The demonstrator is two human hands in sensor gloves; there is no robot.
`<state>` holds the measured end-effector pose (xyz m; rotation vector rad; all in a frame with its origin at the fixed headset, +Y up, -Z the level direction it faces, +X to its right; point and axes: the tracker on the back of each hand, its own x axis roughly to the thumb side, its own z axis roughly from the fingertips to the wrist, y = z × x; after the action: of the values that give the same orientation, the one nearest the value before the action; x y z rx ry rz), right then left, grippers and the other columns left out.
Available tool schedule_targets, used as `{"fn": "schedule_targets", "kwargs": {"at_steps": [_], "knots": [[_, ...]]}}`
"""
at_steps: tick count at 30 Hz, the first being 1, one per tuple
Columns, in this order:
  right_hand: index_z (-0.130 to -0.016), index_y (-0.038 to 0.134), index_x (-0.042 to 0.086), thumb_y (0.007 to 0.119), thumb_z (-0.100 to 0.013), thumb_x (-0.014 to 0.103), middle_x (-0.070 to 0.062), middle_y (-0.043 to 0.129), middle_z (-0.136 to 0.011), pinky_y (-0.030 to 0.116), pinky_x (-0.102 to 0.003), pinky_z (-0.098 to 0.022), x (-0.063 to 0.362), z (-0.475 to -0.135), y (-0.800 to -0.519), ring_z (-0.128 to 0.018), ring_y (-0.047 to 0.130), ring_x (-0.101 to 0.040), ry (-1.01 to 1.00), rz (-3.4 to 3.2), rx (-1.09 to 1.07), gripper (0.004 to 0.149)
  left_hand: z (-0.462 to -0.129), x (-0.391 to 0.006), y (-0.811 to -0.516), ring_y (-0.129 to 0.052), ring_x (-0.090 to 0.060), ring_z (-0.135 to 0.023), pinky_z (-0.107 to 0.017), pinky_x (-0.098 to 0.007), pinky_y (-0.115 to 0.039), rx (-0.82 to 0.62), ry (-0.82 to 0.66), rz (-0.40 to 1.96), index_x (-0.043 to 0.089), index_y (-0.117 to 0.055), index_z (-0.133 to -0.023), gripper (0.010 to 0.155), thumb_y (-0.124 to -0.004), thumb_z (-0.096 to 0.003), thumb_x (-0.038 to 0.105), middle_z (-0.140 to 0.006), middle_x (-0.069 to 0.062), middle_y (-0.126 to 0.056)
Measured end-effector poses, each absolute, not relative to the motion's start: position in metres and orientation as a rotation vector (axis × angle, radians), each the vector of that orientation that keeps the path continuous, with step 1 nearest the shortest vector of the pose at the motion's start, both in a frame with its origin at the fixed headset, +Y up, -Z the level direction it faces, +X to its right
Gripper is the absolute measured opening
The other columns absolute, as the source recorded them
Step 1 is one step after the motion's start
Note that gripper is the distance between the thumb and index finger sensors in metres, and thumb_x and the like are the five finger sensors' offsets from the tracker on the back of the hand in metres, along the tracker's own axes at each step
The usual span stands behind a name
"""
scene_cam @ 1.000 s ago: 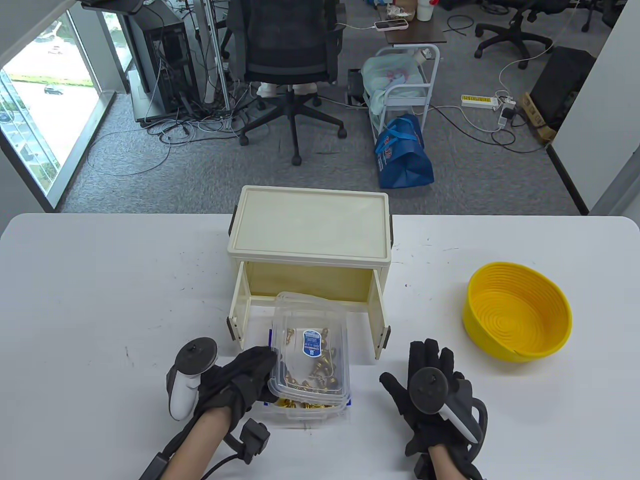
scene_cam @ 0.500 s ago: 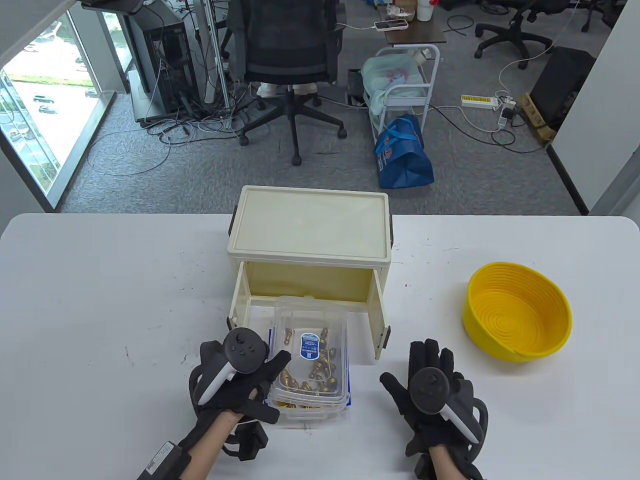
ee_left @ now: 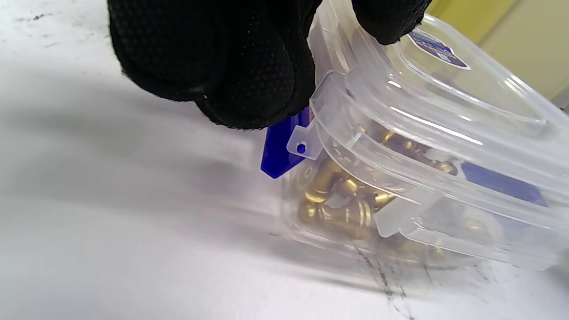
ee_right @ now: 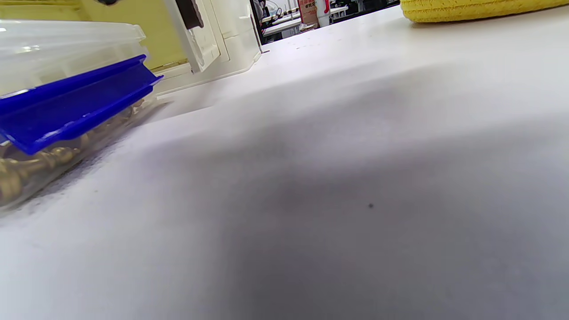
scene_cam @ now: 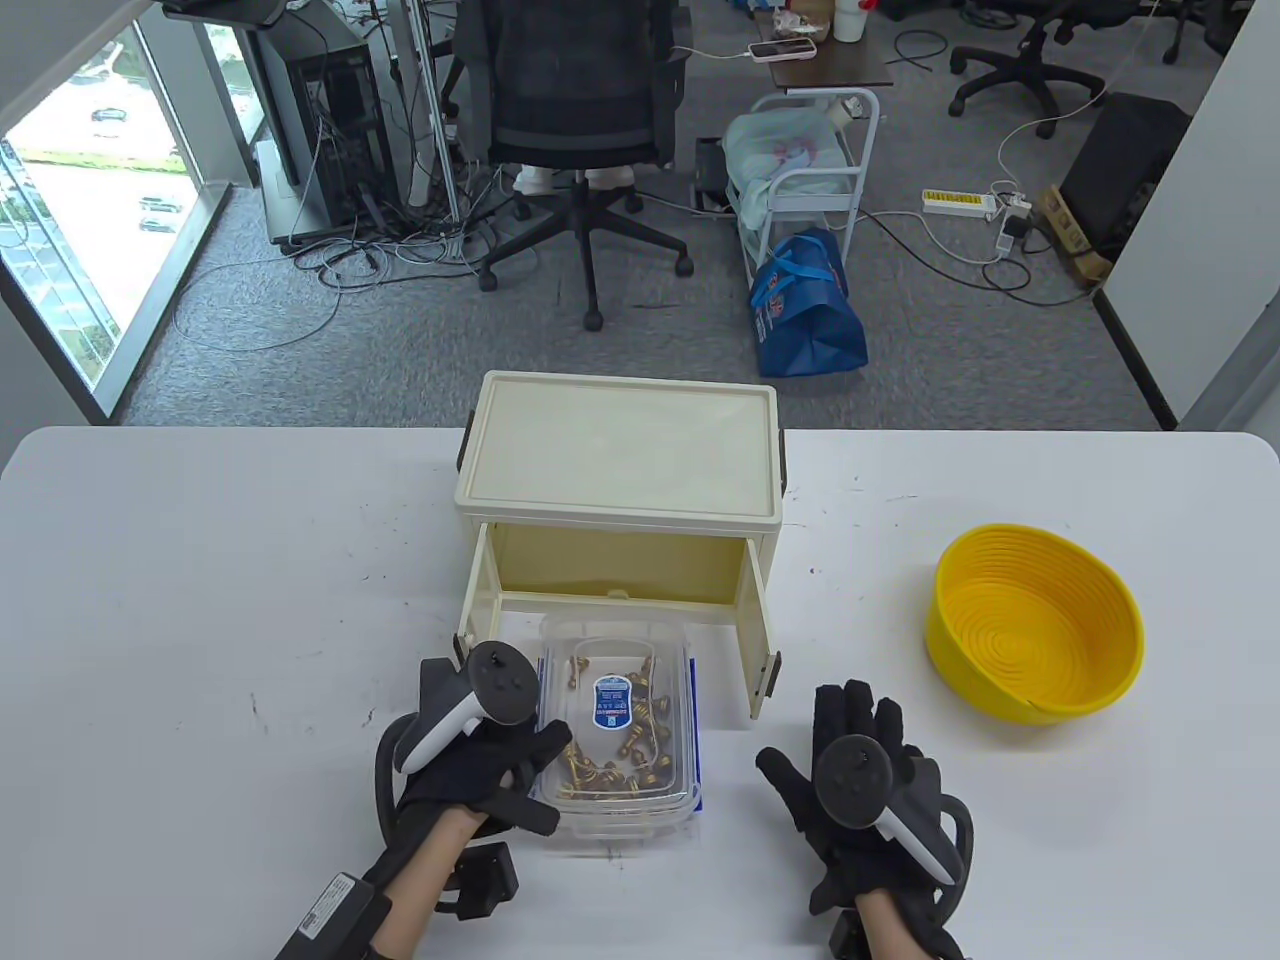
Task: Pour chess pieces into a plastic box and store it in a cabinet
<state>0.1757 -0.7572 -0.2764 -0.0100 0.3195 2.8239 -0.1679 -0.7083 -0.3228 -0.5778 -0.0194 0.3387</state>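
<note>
A clear plastic box (scene_cam: 620,745) with its lid on stands on the table in front of the open cream cabinet (scene_cam: 618,470). Several gold chess pieces (scene_cam: 630,755) lie inside it. My left hand (scene_cam: 540,757) grips the box's left side, thumb on the lid. In the left wrist view the fingers (ee_left: 249,71) sit at the box (ee_left: 426,146) edge above a blue clip (ee_left: 282,149), with chess pieces (ee_left: 342,211) below. My right hand (scene_cam: 862,735) rests flat and open on the table, right of the box. The right wrist view shows the box (ee_right: 58,44) and its blue clip (ee_right: 75,104).
A yellow ribbed bowl (scene_cam: 1035,620) stands at the right of the table, also in the right wrist view (ee_right: 471,9). The cabinet's two doors (scene_cam: 762,640) stand open toward me on either side of the box. The white table (scene_cam: 200,600) ends behind the cabinet.
The lid, held tilted up a second ago, now lies flat on the box. My left hand has turned over and moved onto the box's left edge. The right hand has barely moved.
</note>
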Motion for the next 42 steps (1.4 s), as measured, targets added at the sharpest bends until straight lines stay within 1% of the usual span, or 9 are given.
{"fn": "schedule_targets", "kwargs": {"at_steps": [5,7,12,15,18,22,30,34,42], "knots": [[-0.117,0.027,0.012,0.059,-0.057,0.067,-0.023,0.024,-0.123,0.038,-0.074,-0.069,0.173,-0.276,-0.757,-0.108,0.03,-0.057,0.333,2.835,0.005,0.088,-0.324,-0.169,-0.708,-0.102,-0.024,-0.051,-0.039,-0.038,-0.09,-0.584,-0.027,0.34,0.003,-0.063,-0.115,0.066,-0.066,-0.0687,0.049,-0.077,-0.013,-0.098],[-0.117,0.028,0.012,0.059,-0.057,0.067,-0.023,0.025,-0.123,0.039,-0.074,-0.069,0.172,-0.276,-0.757,-0.108,0.031,-0.057,0.334,2.839,0.014,0.088,-0.324,-0.167,-0.708,-0.102,-0.026,-0.054,-0.04,-0.039,-0.09,-0.587,-0.049,0.295,0.004,-0.061,-0.117,0.069,-0.07,-0.067,0.05,-0.079,-0.014,-0.096],[-0.117,0.029,0.011,0.059,-0.057,0.067,-0.024,0.028,-0.122,0.041,-0.073,-0.069,0.169,-0.276,-0.758,-0.108,0.035,-0.057,0.353,2.849,0.032,0.088,-0.323,-0.164,-0.71,-0.101,-0.025,-0.055,-0.041,-0.039,-0.09,-0.591,-0.052,0.276,0.002,-0.059,-0.118,0.07,-0.069,-0.0672,0.05,-0.081,-0.014,-0.095],[-0.116,0.037,0.008,0.059,-0.057,0.066,-0.026,0.042,-0.12,0.052,-0.069,-0.068,0.166,-0.276,-0.756,-0.104,0.051,-0.055,0.383,2.851,0.061,0.086,-0.324,-0.168,-0.714,-0.101,-0.025,-0.055,-0.041,-0.039,-0.09,-0.61,-0.044,0.331,0.002,-0.059,-0.117,0.07,-0.069,-0.0669,0.049,-0.081,-0.013,-0.095],[-0.112,0.05,0.005,0.057,-0.059,0.064,-0.025,0.066,-0.11,0.07,-0.056,-0.061,0.161,-0.275,-0.753,-0.091,0.076,-0.048,0.423,2.805,0.146,0.08,-0.323,-0.171,-0.719,-0.1,-0.024,-0.055,-0.041,-0.039,-0.089,-0.618,-0.032,0.383,0.002,-0.059,-0.117,0.07,-0.068,-0.0667,0.05,-0.081,-0.013,-0.094],[-0.11,0.052,0.001,0.052,-0.062,0.063,-0.025,0.076,-0.101,0.078,-0.046,-0.052,0.148,-0.277,-0.754,-0.079,0.088,-0.042,0.543,2.598,0.323,0.078,-0.319,-0.175,-0.724,-0.099,-0.024,-0.055,-0.042,-0.039,-0.089,-0.577,-0.028,0.437,0.003,-0.059,-0.118,0.07,-0.068,-0.0664,0.051,-0.081,-0.012,-0.093],[-0.11,0.039,-0.01,0.05,-0.064,0.065,-0.03,0.076,-0.097,0.083,-0.038,-0.045,0.12,-0.298,-0.774,-0.067,0.096,-0.034,0.756,2.298,0.391,0.089,-0.313,-0.18,-0.733,-0.098,-0.023,-0.055,-0.042,-0.039,-0.088,-0.514,-0.039,0.513,0.004,-0.059,-0.117,0.071,-0.068,-0.0658,0.052,-0.08,-0.012,-0.092],[-0.109,0.032,-0.014,0.056,-0.063,0.065,-0.032,0.072,-0.095,0.083,-0.037,-0.044,0.12,-0.302,-0.779,-0.065,0.096,-0.032,0.769,2.238,0.311,0.094,-0.311,-0.182,-0.737,-0.098,-0.022,-0.054,-0.042,-0.038,-0.088,-0.487,-0.055,0.542,0.003,-0.059,-0.116,0.071,-0.068,-0.0656,0.053,-0.079,-0.012,-0.091],[-0.107,0.025,-0.018,0.069,-0.059,0.064,-0.029,0.066,-0.098,0.078,-0.043,-0.051,0.128,-0.303,-0.797,-0.071,0.089,-0.036,0.834,1.919,0.22,0.105,-0.307,-0.186,-0.748,-0.097,-0.019,-0.052,-0.04,-0.037,-0.088,-0.419,-0.067,0.624,0.002,-0.06,-0.114,0.074,-0.069,-0.0643,0.056,-0.075,-0.01,-0.091]]}}
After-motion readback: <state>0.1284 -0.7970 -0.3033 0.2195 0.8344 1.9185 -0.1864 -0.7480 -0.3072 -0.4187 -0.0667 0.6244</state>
